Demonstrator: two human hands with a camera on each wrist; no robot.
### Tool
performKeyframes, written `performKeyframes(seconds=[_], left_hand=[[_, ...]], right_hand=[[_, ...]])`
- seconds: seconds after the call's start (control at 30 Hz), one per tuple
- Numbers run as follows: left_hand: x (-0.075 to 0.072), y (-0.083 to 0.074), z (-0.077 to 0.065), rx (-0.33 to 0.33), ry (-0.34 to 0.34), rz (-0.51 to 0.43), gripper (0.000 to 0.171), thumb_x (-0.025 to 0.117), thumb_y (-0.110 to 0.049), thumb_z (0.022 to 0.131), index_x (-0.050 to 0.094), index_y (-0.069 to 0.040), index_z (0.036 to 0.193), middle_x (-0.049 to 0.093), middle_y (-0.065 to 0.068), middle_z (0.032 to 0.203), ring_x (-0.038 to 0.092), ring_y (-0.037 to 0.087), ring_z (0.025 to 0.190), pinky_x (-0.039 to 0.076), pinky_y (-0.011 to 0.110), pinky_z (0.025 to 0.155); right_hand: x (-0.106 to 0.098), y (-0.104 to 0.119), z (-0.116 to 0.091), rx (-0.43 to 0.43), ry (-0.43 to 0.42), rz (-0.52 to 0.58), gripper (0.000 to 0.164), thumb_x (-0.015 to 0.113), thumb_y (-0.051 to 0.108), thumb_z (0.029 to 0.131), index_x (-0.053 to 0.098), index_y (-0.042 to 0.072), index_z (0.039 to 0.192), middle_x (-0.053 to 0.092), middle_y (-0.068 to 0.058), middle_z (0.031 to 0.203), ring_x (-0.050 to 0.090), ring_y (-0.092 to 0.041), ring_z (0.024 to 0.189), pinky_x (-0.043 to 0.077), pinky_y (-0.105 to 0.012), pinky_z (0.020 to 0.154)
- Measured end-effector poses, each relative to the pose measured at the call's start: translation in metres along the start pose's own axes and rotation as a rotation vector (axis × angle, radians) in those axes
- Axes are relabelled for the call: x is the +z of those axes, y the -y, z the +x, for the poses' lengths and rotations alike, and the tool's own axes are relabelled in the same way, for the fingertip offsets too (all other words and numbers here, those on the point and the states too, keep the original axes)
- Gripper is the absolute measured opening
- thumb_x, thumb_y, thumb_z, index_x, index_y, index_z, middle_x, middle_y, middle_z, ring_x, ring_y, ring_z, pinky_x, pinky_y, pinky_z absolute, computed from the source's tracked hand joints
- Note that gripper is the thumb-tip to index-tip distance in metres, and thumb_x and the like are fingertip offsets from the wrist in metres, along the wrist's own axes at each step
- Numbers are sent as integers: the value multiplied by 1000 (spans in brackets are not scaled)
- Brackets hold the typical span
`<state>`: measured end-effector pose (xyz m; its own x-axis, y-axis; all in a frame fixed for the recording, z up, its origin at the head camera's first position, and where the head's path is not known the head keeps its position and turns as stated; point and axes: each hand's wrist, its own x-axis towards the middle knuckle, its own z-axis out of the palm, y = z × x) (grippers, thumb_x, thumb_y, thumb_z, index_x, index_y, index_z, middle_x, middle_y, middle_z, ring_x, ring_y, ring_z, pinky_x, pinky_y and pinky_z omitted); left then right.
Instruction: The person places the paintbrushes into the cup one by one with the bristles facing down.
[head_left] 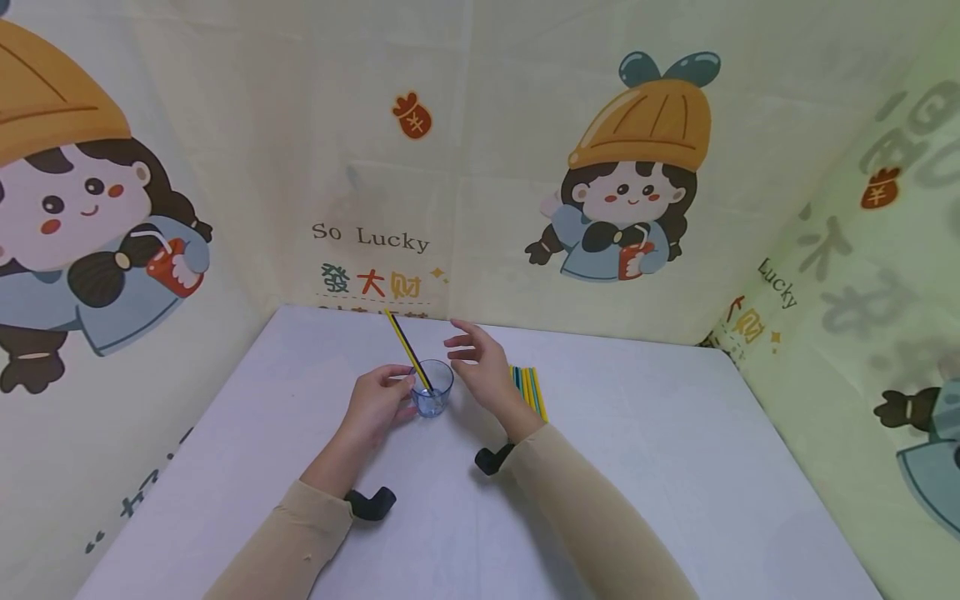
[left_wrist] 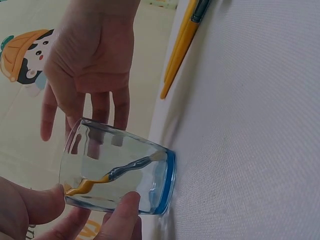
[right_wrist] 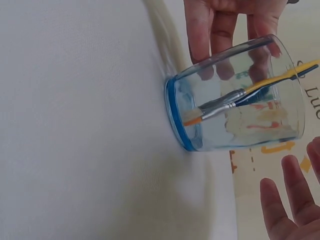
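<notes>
A clear glass cup [head_left: 430, 408] with a bluish base stands upright on the white table. My left hand [head_left: 377, 404] holds it from the left, thumb near the rim and fingers along the side. Two paintbrushes [right_wrist: 235, 100] lean inside the cup, bristles down at the base, one handle yellow and the other dark. Just right of the cup, my right hand [head_left: 483, 371] hovers with fingers extended and parted, holding nothing. In the left wrist view, the right fingers [left_wrist: 121, 107] show beyond the glass.
A row of more paintbrushes [head_left: 528, 387] with yellow and teal handles lies on the table [head_left: 675, 467], partly hidden behind my right wrist. A printed cartoon cloth [head_left: 495, 167] hangs around the table's back and sides. Black wrist mounts [head_left: 371, 504] stick out near both sleeves.
</notes>
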<state>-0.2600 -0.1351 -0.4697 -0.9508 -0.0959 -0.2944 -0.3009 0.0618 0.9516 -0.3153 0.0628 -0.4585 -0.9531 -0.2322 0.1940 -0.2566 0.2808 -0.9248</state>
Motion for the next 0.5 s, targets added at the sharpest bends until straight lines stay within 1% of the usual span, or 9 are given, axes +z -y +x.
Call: performKeyframes(seconds=[0.17,0.3,0.4,0.5], left_hand=[[1,0,0,-3,-13,8,33,64,-20,110,66,-12,142,61,19,132,66,32,122,68,42,95],[0,0,-1,3,-10,4,33,63,-19,110,66,-10,142,60,19,130,66,31,120,68,43,96],[0,0,-1,4,-7,2,33,63,-19,110,66,-11,142,60,18,129,66,30,118,68,43,97],[0,-1,0,-2,-5,-3,33,63,-19,110,66,-12,142,60,18,129,66,30,118,68,43,96]], right_hand=[[-7,0,-3,8,-17,7,74,68,-5,100,50,35,159,72,-14,134,74,-30,118,65,-41,104],[-13,-1,-5,8,-27,22,75,67,-7,99,50,33,160,72,-18,136,74,-34,119,65,-42,103],[-18,-2,-7,9,-31,19,75,68,-7,98,50,32,160,71,-19,137,75,-34,119,66,-41,101],[-22,-2,-9,18,-33,18,74,69,-4,99,50,34,159,71,-17,138,75,-31,118,67,-41,99]])
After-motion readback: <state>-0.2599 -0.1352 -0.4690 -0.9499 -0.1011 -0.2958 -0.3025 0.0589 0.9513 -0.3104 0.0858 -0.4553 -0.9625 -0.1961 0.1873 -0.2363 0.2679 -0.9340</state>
